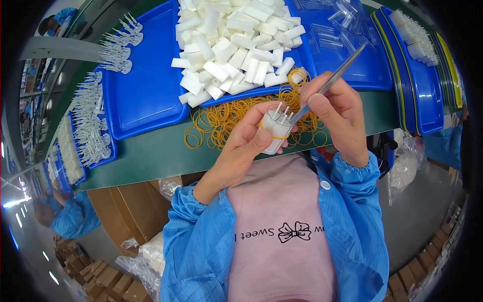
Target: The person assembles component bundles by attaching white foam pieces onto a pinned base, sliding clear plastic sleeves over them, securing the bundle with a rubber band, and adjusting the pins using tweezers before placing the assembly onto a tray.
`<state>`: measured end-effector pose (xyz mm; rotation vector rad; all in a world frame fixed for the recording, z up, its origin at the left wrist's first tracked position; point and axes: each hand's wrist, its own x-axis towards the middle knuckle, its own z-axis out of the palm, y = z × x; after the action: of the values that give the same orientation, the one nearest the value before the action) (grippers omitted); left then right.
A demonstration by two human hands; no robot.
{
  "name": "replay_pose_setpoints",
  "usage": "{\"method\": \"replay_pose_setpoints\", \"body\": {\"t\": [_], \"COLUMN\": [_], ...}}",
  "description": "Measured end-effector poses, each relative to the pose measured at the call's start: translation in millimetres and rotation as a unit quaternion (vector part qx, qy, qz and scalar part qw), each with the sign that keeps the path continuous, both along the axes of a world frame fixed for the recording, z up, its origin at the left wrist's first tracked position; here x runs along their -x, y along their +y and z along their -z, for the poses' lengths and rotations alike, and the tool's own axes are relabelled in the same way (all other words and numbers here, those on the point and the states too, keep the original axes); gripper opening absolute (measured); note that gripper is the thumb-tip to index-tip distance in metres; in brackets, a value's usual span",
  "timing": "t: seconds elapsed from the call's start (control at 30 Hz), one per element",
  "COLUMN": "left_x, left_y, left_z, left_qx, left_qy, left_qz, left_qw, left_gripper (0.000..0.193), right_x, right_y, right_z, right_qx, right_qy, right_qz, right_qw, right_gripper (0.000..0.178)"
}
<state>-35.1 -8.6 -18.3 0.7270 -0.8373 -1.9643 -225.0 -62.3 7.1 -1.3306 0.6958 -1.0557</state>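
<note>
My left hand (247, 146) is closed round a small bundle (274, 132) of clear tubes with white foam and thin white rods standing out of its top. A yellow rubber band (274, 135) circles the bundle. In my right hand (336, 115) is a pair of metal tweezers (338, 73), pinched between thumb and fingers, its lower end at the side of the bundle near the rods. Behind both hands lies a loose heap of rubber bands (221, 120) on the green table (151, 157).
Beyond the bands, a blue tray (241, 93) is heaped with white foam blocks (226, 45). Another blue tray (332, 65) holds clear plastic pieces (342, 25). White rodded parts (92, 118) fill trays at left. Stacked trays (408, 75) stand at right. Co-workers in blue sit at the far sides.
</note>
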Motion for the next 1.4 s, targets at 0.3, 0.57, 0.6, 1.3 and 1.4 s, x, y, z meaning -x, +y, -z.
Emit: {"method": "replay_pose_setpoints", "body": {"t": [0.3,0.57,0.6,1.3,1.4], "left_x": [3,0,-1,1,1], "left_y": [2,3,2,8,5], "left_z": [1,3,2,-2,4], "left_qx": [-0.016,-0.021,-0.014,0.066,0.03], "left_qy": [-0.033,-0.009,0.021,-0.158,-0.126], "left_qz": [-0.024,-0.017,-0.004,-0.068,-0.061], "left_qw": [0.999,1.0,1.0,0.983,0.99], "left_gripper": [0.06,0.057,0.057,0.051,0.051], "right_x": [-6,-6,-5,-14,-13], "right_y": [5,7,7,6,9], "right_z": [-7,4,5,10,15], "right_qx": [0.08,0.173,0.045,0.256,0.2], "right_qy": [0.137,0.159,0.07,0.171,0.146], "right_qz": [0.038,0.058,0.041,0.087,0.082], "right_qw": [0.987,0.97,0.996,0.948,0.965], "right_gripper": [0.008,0.009,0.009,0.007,0.008]}}
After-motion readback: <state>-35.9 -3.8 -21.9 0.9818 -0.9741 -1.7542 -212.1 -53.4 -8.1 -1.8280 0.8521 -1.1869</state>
